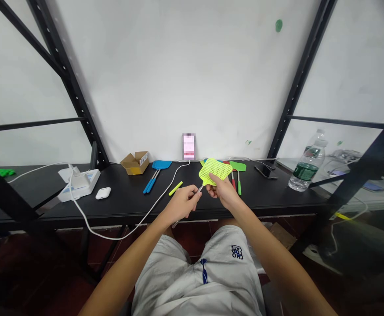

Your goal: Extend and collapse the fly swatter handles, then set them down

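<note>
**Black bench (122, 186), white wall (192, 70): you are working where rod meets head**

Your left hand (184, 202) is pinching the metal rod (201, 188) near its upper end, thumb and fingers closed on it, while its lower part is sticking out below your fist. Your right hand (224, 190) is gripping the lime swatter head (214, 168) low on its right side, thumb lying on the mesh and fingers curling underneath, no gap left. Both pieces are meeting at the neck, above the bench's front edge; how deep the rod is sitting, you cannot tell from this view.

Judging by that, you are joining or adjusting the two, and the next move is calling for firm grips, with rod and neck being held in line.

Just beyond your left hand, a lime handle sleeve (175, 188) is lying loose. Farther out, two blue swatters (161, 164) are lying to the left; a red swatter (234, 183) and a green swatter (238, 166) are lying to the right. Near the wall, an open cardboard box (135, 164) and an upright phone (189, 147) are standing.
</note>
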### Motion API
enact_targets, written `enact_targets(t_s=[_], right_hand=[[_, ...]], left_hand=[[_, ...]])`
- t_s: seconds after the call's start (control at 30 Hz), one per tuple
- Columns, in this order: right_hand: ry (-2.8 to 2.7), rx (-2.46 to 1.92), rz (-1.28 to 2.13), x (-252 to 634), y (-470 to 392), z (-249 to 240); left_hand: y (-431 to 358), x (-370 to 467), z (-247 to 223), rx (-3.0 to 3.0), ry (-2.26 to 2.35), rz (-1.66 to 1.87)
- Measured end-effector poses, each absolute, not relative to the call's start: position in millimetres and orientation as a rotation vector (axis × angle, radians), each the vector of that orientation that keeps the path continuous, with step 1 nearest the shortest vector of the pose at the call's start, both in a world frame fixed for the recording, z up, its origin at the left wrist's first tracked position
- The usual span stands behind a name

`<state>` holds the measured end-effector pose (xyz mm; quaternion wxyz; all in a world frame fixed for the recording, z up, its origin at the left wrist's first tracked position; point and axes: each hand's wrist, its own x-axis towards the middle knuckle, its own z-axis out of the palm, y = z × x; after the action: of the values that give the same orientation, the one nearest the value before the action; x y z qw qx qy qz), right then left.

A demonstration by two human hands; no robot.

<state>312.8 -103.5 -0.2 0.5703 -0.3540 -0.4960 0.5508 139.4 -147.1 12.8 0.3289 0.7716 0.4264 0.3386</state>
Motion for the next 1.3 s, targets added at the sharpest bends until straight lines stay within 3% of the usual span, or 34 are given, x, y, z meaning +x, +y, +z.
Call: enact_targets(t_s=[0.5,0.93,1.3], right_hand=[[-1.273,-0.79,1.231,305,-109,-3],[-1.003,-0.821,1.146,377,-91,21],[-1.139,-0.957,1.253,312,-73,-40]], left_hand=[[-137,136,14,2.243,1.24,1.086],[-124,122,18,1.668,1.063,1.139],[-89,127,-29,1.288,1.023,1.001]])
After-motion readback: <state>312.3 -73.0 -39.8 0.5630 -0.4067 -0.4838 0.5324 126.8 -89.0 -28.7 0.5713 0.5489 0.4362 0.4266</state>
